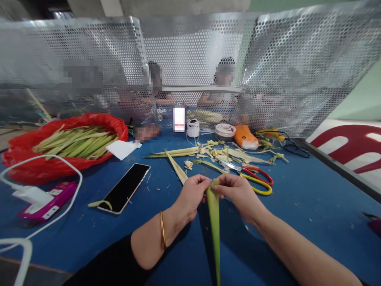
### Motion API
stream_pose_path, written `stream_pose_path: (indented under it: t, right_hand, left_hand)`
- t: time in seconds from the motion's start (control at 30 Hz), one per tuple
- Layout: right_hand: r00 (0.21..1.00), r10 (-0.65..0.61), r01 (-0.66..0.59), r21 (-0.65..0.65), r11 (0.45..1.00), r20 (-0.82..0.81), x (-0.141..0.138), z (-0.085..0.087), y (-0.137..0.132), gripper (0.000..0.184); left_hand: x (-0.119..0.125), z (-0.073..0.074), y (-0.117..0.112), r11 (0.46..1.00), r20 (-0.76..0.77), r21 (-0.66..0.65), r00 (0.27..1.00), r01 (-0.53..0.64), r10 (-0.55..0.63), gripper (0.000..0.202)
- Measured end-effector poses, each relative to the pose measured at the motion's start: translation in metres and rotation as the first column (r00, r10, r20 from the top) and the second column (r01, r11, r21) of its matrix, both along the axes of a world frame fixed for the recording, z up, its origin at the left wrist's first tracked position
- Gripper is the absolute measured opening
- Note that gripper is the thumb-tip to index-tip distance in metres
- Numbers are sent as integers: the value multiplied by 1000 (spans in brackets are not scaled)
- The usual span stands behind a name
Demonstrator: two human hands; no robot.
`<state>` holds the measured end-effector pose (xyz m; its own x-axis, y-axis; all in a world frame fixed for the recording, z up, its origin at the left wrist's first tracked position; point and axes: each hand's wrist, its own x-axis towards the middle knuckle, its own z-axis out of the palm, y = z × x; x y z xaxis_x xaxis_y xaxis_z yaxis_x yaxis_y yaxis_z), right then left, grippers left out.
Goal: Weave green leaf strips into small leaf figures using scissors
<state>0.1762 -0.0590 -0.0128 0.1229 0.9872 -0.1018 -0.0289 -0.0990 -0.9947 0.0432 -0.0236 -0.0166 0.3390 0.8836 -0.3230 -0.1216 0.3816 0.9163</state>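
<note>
A long green palm-leaf strip (214, 226) runs from the bottom edge up to my hands over the blue table (312, 206). My left hand (192, 196), with a gold bangle on the wrist, pinches the strip's top end from the left. My right hand (238, 192) pinches the same folded end from the right. Both hands are closed on the leaf tip, fingertips almost touching. Red-and-yellow-handled scissors (256, 178) lie just beyond my right hand. A cut leaf strip (177, 167) lies beyond my left hand.
A red bag of green leaf strips (71, 145) sits at the left; a black phone (125, 187), a pink device (47, 202) with white cable nearer. Leaf scraps (220, 153), thread spool (193, 128), tape roll (225, 130), orange pack (245, 137), glue gun (272, 134) lie farther back. Perforated metal screens (297, 71) enclose the table; people sit behind.
</note>
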Motion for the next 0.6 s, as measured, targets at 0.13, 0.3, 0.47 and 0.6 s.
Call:
stream_pose_path:
  t: [0.13,0.3,0.47,0.6]
  right_hand:
    - [999,47,-48,7,999,22,-1,3,-1,20]
    - [992,114,-116,-38,992,-57,-3,4,-2,18]
    - [996,88,-89,-3,996,-25,-4,3,-3,17]
    - [991,128,-128,-16,992,-29,-6,3,-4,18]
  left_hand:
    - [-1,0,2,1000,5,27,1000,7,-7,17]
    - [-2,-1,3,998,-6,66,1000,-22,22,16]
    - [0,-1,3,998,33,42,998,-53,52,18]
    - [-1,-1,4,996,36,43,996,-79,78,18]
